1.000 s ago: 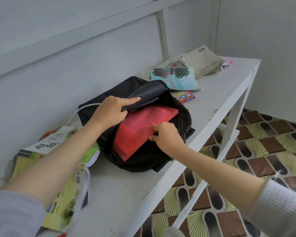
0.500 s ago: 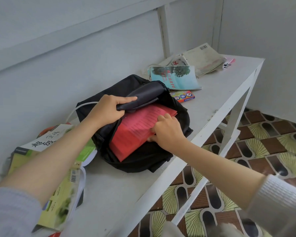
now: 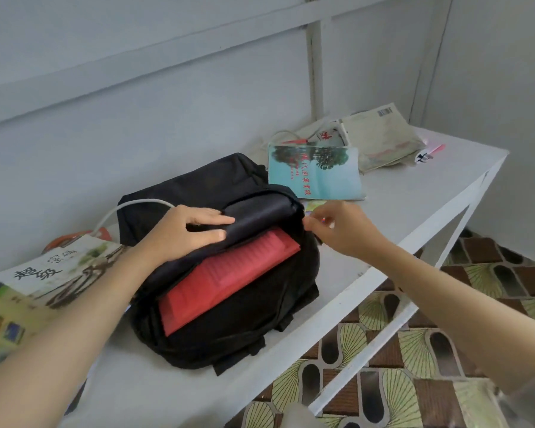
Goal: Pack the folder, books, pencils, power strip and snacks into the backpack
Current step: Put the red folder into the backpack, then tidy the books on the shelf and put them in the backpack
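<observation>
Black backpack (image 3: 229, 319) lies mid-frame on the white table (image 3: 399, 211), mouth open. Red folder (image 3: 229, 273) sits partway inside, lower end sticking out. Left hand (image 3: 183, 233) grips the backpack's top flap, fingers closed on the fabric. Right hand (image 3: 340, 230) pinches at the opening's right corner; what it pinches I cannot tell. Teal book (image 3: 315, 174) upper right of the backpack; green book (image 3: 44, 291) at left edge.

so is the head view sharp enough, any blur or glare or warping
Head view: soft, even light, no glare; the right hand is motion-blurred near the backpack edge, the red folder slightly soft; wide-angle bending curves the table edge and wall rails.
</observation>
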`<state>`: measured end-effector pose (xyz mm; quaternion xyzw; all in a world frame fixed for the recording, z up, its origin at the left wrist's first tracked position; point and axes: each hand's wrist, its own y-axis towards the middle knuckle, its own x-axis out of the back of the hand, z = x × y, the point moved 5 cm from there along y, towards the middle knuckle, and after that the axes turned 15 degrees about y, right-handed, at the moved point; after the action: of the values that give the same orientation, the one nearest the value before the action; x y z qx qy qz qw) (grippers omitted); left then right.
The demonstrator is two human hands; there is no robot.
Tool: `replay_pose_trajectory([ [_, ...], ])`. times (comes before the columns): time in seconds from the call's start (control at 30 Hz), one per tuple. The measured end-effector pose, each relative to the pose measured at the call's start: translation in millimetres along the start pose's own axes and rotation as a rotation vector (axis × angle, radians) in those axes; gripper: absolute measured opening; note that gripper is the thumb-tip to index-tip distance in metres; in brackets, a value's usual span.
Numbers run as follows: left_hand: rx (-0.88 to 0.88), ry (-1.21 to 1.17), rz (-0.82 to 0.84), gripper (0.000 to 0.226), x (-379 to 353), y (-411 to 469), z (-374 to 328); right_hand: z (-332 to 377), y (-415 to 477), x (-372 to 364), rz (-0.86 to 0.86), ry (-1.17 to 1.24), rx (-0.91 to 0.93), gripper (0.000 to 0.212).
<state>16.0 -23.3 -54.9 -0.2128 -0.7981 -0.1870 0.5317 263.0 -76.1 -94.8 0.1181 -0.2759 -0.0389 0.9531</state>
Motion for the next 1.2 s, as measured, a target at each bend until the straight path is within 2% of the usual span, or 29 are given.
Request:
replay_pose_trajectory([
  [0.07,0.065,-0.209,-0.252,0.027,11.3,13.9,-8.7,-23.5,21.3,27.2,-0.06,-0.02,-0.074,0.016],
  [0.1,0.111,-0.242,-0.354,0.025,14.6,23.7,-13.3,-36.3,33.4,39.2,-0.087,-0.043,-0.103,0.016],
  [0.17,0.181,-0.203,-0.428,0.019,12.2,49.8,-25.5,-61.2,58.5,60.6,-0.117,-0.088,-0.142,0.025],
  [0.2,0.205,-0.167,-0.415,0.023,7.5,65.7,-31.8,-71.4,71.2,70.1,-0.123,-0.111,-0.142,0.031],
  [0.33,0.332,0.014,-0.228,0.073,-27.8,126.2,-35.7,-96.0,120.0,96.7,-0.123,-0.275,-0.068,0.05],
  [0.43,0.407,0.011,-0.094,0.096,-54.6,152.1,-31.6,-108.7,151.8,99.8,-0.019,-0.372,-0.07,0.062],
  [0.5,0.424,0.021,-0.102,0.101,-61.3,160.1,-30.0,-115.9,167.8,97.0,0.055,-0.281,-0.106,0.057],
  [0.6,0.359,0.107,-0.255,0.1,-53.1,160.8,-34.9,-113.2,183.4,99.8,0.036,-0.067,-0.085,0.034],
  [0.7,0.255,0.27,-0.401,0.101,-36.7,161.2,-46.6,-94.7,190.6,109.7,-0.018,0.193,0.003,0.046],
  [0.8,0.128,0.382,-0.469,0.104,-20.6,171.5,-68.2,-58.2,187.7,119.5,0.007,0.296,0.187,0.055],
  [0.9,0.139,0.209,-0.412,0.104,-11.9,191.0,-82.2,-20.6,185.3,124.8,0.051,0.324,0.343,0.046],
  [0.97,0.189,0.0,-0.375,0.088,-6.4,199.9,-85.2,2.6,184.5,128.3,0.049,0.274,0.451,0.038],
  [1.07,0.222,-0.199,-0.416,0.068,4.5,202.1,-85.4,26.7,182.4,137.7,0.065,0.155,0.575,0.029],
  [1.2,0.21,-0.404,-0.495,0.064,12.7,191.8,-88.0,29.4,183.9,158.8,0.13,0.088,0.573,0.034],
])
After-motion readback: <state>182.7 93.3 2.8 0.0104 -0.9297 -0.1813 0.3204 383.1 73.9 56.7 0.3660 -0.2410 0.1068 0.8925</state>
